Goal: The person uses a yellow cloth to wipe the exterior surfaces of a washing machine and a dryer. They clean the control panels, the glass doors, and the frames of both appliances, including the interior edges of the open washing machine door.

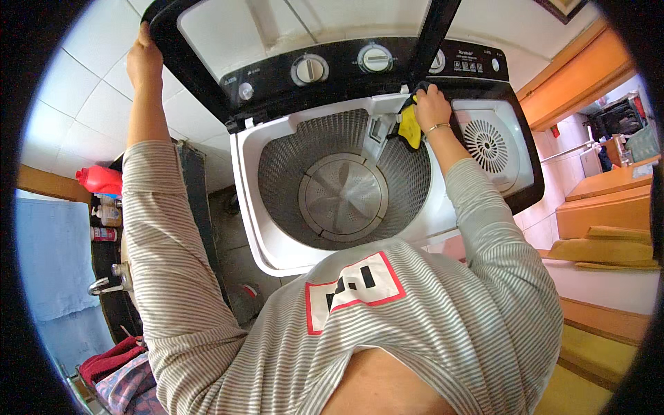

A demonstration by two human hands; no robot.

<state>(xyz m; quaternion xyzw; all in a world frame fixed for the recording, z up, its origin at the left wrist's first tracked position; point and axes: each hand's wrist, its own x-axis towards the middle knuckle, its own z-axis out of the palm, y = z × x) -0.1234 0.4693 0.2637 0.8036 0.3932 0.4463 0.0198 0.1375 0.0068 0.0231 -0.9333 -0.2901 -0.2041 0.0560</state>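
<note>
Raised at the upper left, my left hand (pixel 144 59) grips the black frame of the washing machine's lifted lid (pixel 194 57). My right hand (pixel 433 108) holds a yellow and dark cloth (pixel 410 127) against the back right corner of the wash opening, by the lid hinge. Below the hands is the twin-tub washing machine's wash tub (pixel 342 197), with perforated grey walls and a round pulsator at the bottom. I see no laundry in it. Folds of the cloth under my right fingers are partly hidden.
A control panel with white knobs (pixel 309 70) runs along the back. The spin-side lid (pixel 487 145) lies to the right. At left are a red bottle (pixel 98 179), a faucet (pixel 111 282) and folded towels (pixel 111 358). Tiled wall (pixel 78 109) stands close behind.
</note>
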